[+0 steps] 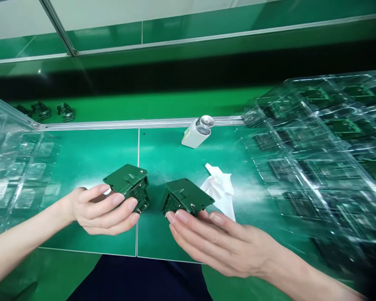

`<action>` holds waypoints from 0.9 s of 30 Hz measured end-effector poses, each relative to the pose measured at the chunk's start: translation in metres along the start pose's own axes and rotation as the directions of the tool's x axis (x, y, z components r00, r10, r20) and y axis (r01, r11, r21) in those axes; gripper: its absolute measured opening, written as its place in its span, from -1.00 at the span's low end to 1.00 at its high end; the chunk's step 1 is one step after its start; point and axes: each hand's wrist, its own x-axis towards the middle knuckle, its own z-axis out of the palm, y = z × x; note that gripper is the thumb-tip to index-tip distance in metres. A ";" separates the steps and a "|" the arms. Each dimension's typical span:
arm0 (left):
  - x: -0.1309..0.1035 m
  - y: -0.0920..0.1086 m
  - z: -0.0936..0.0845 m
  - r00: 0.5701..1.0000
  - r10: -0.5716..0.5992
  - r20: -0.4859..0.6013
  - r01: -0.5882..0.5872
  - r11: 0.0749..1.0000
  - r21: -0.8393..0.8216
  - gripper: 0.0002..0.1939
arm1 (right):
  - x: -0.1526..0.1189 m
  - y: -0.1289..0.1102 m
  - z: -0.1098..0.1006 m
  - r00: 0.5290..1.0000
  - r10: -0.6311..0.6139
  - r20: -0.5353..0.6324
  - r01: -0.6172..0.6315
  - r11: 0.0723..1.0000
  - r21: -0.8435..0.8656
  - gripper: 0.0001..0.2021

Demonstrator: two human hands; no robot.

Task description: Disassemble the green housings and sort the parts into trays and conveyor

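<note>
Two dark green modules sit side by side above the seam in the green desk (90, 154). The left module (129, 184) is pinched by the left hand (102, 211), thumb on the near top edge and fingers curled under its side, tilted so its flat top faces up and away, as if turned for a look. The right module (187, 195), just right of that seam, rests against the fingertips of the right hand (219, 242); that hand is nearly flat, fingers long and loosely spread, steadying the part from below and behind rather than gripping it.

A crumpled white cloth (221, 188) lies just right of the right module, partly behind it. Farther back from the seam lies a small white device (196, 133) with shiny round ends, tipped on its side; what it is I cannot tell.

Clear plastic trays (326, 159) stack well right of the seam, with green parts blurred inside; glare hides their count. More clear trays (15, 167) stand well left, cut off by the edge. The modules' undersides and small fittings are too dark to read.
</note>
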 end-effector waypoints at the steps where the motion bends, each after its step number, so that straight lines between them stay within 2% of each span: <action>1: 0.000 0.001 0.002 0.997 -0.073 -0.014 0.073 0.996 -0.042 -0.65 | 0.000 -0.001 0.002 0.998 0.051 -0.035 -0.050 0.998 0.026 -0.72; 2: 0.000 0.004 0.005 0.980 -0.196 -0.022 0.193 0.975 -0.109 -0.64 | 0.000 -0.001 0.004 0.989 0.137 -0.064 -0.132 0.988 0.075 -0.78; 3: 0.000 0.009 0.009 0.932 -0.361 -0.026 0.350 0.916 -0.195 -0.60 | 0.000 -0.003 0.007 0.961 0.266 -0.079 -0.252 0.956 0.152 -0.83; 4: 0.001 0.014 0.014 0.835 -0.550 -0.019 0.520 0.800 -0.299 -0.55 | 0.000 -0.005 0.012 0.899 0.432 -0.072 -0.402 0.879 0.258 -0.80; 5: 0.003 0.021 0.019 0.681 -0.732 0.009 0.668 0.616 -0.418 -0.48 | 0.000 -0.007 0.017 0.793 0.608 -0.028 -0.551 0.736 0.394 -0.72; 6: 0.006 0.027 0.024 0.483 -0.873 0.068 0.751 0.373 -0.544 -0.45 | 0.000 -0.010 0.023 0.647 0.761 0.053 -0.655 0.518 0.550 -0.65; 7: 0.010 0.034 0.030 0.264 -0.950 0.165 0.745 0.092 -0.660 -0.44 | 0.002 -0.014 0.030 0.482 0.861 0.164 -0.671 0.242 0.701 -0.64; 8: 0.016 0.039 0.035 0.053 -0.957 0.286 0.643 -0.186 -0.743 -0.47 | 0.004 -0.017 0.038 0.328 0.899 0.292 -0.583 -0.051 0.811 -0.68; 9: 0.022 0.044 0.039 -0.121 -0.901 0.416 0.469 -0.421 -0.776 -0.50 | 0.007 -0.021 0.045 0.206 0.883 0.421 -0.408 -0.314 0.857 -0.73; 10: 0.027 0.047 0.043 -0.240 -0.810 0.535 0.267 -0.584 -0.766 -0.51 | 0.011 -0.025 0.053 0.125 0.833 0.539 -0.189 -0.513 0.837 -0.75; 11: 0.033 0.049 0.047 -0.307 -0.715 0.628 0.073 -0.675 -0.734 -0.51 | 0.016 -0.028 0.059 0.075 0.769 0.635 0.029 -0.639 0.769 -0.76; 12: 0.038 0.049 0.050 -0.340 -0.634 0.695 -0.090 -0.714 -0.694 -0.50 | 0.022 -0.031 0.064 0.042 0.699 0.714 0.215 -0.704 0.677 -0.76; 13: 0.042 0.049 0.053 -0.353 -0.570 0.742 -0.215 -0.722 -0.658 -0.51 | 0.027 -0.033 0.067 0.026 0.631 0.776 0.360 -0.730 0.581 -0.77; 15: 0.048 0.049 0.058 -0.354 -0.495 0.794 -0.378 -0.701 -0.605 -0.52 | 0.037 -0.035 0.071 0.029 0.528 0.849 0.535 -0.726 0.433 -0.79; 17: 0.051 0.050 0.060 -0.354 -0.453 0.818 -0.474 -0.668 -0.574 -0.52 | 0.045 -0.034 0.071 0.046 0.476 0.878 0.601 -0.716 0.356 -0.80; 20: 0.052 0.051 0.063 -0.353 -0.426 0.833 -0.523 -0.648 -0.554 -0.53 | 0.050 -0.032 0.071 0.041 0.463 0.885 0.606 -0.716 0.347 -0.83; 22: 0.050 0.051 0.066 -0.339 -0.441 0.831 -0.494 -0.669 -0.556 -0.54 | 0.048 -0.032 0.073 0.012 0.486 0.874 0.567 -0.723 0.394 -0.82; 24: 0.043 0.051 0.068 -0.316 -0.498 0.807 -0.374 -0.716 -0.589 -0.52 | 0.041 -0.034 0.077 -0.027 0.556 0.831 0.468 -0.727 0.502 -0.80; 25: 0.036 0.050 0.069 -0.307 -0.552 0.776 -0.263 -0.734 -0.626 -0.49 | 0.035 -0.035 0.079 -0.052 0.614 0.788 0.378 -0.718 0.585 -0.78; 27: 0.018 0.052 0.069 -0.280 -0.692 0.665 0.082 -0.707 -0.702 -0.43 | 0.019 -0.039 0.083 -0.095 0.764 0.638 0.088 -0.632 0.770 -0.71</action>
